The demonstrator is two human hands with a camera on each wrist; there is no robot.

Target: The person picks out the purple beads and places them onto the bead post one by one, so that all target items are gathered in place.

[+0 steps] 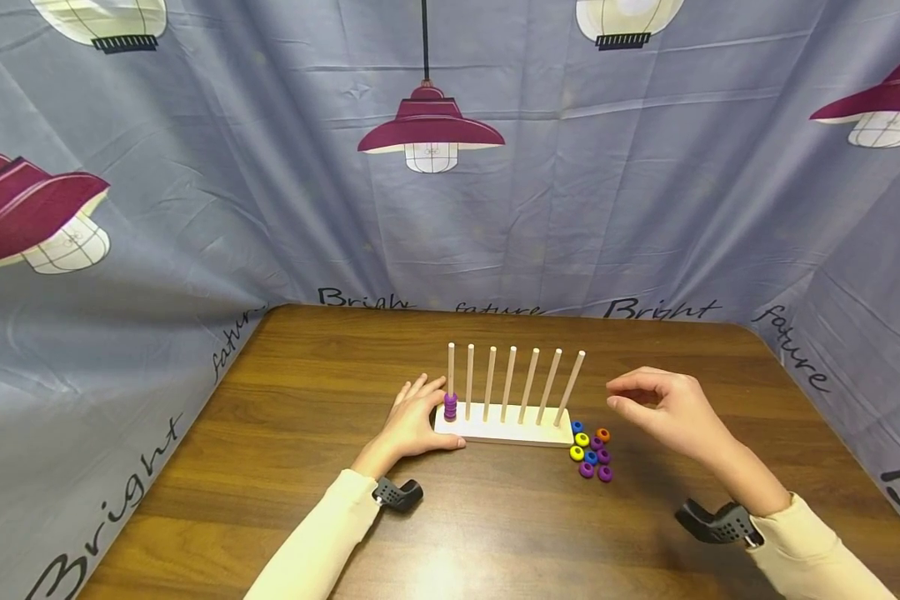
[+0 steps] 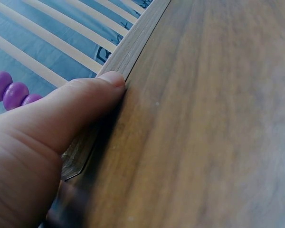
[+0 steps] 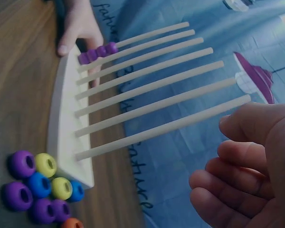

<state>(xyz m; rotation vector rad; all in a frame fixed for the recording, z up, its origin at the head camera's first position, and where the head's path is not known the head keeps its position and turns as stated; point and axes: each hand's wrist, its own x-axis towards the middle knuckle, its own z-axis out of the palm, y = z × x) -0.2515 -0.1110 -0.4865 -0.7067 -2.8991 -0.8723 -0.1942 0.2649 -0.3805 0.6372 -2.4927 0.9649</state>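
Observation:
A pale wooden peg rack (image 1: 506,432) with a row of several upright pegs stands on the table. Purple beads (image 1: 450,407) are stacked at the foot of its leftmost peg. My left hand (image 1: 411,425) holds the rack's left end, the thumb along the front edge and the fingers round the far side. To the right of the rack, my right hand (image 1: 671,410) is raised with loosely bent fingers and nothing in its grasp. Between that hand and the rack's right end lie loose beads: purple (image 3: 22,164), yellow (image 3: 46,165), blue (image 3: 38,185) and orange (image 1: 603,434).
The brown wooden table (image 1: 330,358) stretches around the rack on all sides. Behind it and at both sides hangs a blue-grey curtain (image 1: 270,208) printed with lamps and lettering. Each wrist wears a dark strap mount, the left one (image 1: 399,495) close over the table.

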